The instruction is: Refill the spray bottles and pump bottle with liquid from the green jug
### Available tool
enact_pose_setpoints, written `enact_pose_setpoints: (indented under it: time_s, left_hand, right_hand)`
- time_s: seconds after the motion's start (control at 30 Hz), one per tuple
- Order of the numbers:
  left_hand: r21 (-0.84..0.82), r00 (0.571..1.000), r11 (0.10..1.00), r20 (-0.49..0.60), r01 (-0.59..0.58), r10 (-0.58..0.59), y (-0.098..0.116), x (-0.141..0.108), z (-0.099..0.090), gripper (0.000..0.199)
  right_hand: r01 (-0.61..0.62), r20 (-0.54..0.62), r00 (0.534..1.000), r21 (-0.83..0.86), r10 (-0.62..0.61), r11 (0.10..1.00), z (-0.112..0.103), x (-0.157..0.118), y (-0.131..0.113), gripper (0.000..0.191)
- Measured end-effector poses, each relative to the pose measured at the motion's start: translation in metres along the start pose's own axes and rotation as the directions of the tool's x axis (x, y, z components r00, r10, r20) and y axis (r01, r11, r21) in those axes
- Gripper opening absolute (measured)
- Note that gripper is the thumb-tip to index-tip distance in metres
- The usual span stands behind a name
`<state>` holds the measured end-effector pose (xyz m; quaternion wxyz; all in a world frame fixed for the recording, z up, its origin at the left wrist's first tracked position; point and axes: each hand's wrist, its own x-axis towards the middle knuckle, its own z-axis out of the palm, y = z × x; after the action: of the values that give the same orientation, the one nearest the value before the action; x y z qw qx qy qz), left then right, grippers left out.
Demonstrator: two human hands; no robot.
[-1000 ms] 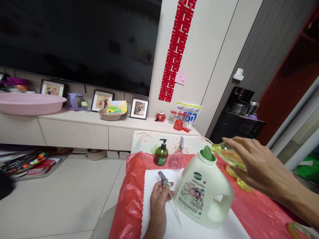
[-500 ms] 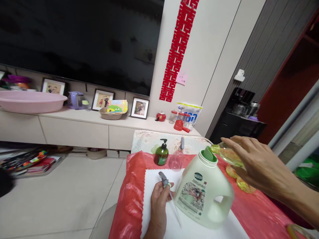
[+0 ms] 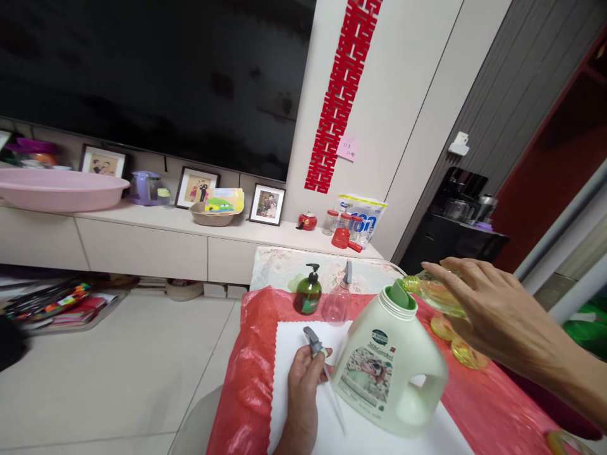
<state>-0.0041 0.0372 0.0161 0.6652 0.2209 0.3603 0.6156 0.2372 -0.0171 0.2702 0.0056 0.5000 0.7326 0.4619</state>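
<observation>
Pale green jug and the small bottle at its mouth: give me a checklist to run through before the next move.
1. Pale green jug upright on the white sheet: ok.
2. Jug mouth uncapped, green spout showing: ok.
3. Small bottle in the right hand, lying over with its neck right by the spout: ok.
4. Liquid passing from bottle to jug: cannot tell; no stream can be made out.
5. Jug handle held for steadiness: not ok; no hand is on it.
6. Left hand free: not ok; it holds the grey spray head with its tube.
</observation>
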Motion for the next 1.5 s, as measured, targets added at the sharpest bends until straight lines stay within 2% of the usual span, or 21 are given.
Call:
enact_pose_setpoints:
  time_s: [0.2, 0.73, 1.03, 1.5]
  left_hand:
    - [0.047, 0.997, 0.999, 0.072, -0.019, 0.016, -0.004, 0.001, -0.007, 0.05]
    - [0.052, 0.997, 0.999, 0.071, -0.006, 0.003, -0.009, 0.006, -0.009, 0.053]
    - [-0.011, 1.0, 1.0, -0.021, 0.01, -0.01, -0.004, 0.003, 0.002, 0.057]
    - [-0.004, 1.0, 1.0, -0.011, 0.007, -0.007, -0.002, 0.001, 0.001, 0.057]
  right_hand:
    - [0.018, -0.004, 1.0, -0.035, -0.018, 0.999, -0.003, 0.001, 0.002, 0.06]
    - [0.023, -0.034, 0.999, -0.086, -0.026, 0.996, -0.018, 0.01, -0.001, 0.065]
    - [0.031, -0.044, 0.998, -0.101, -0.035, 0.994, -0.019, 0.013, 0.002, 0.06]
    - [0.065, -0.059, 0.996, -0.129, -0.073, 0.99, -0.026, 0.015, 0.006, 0.054]
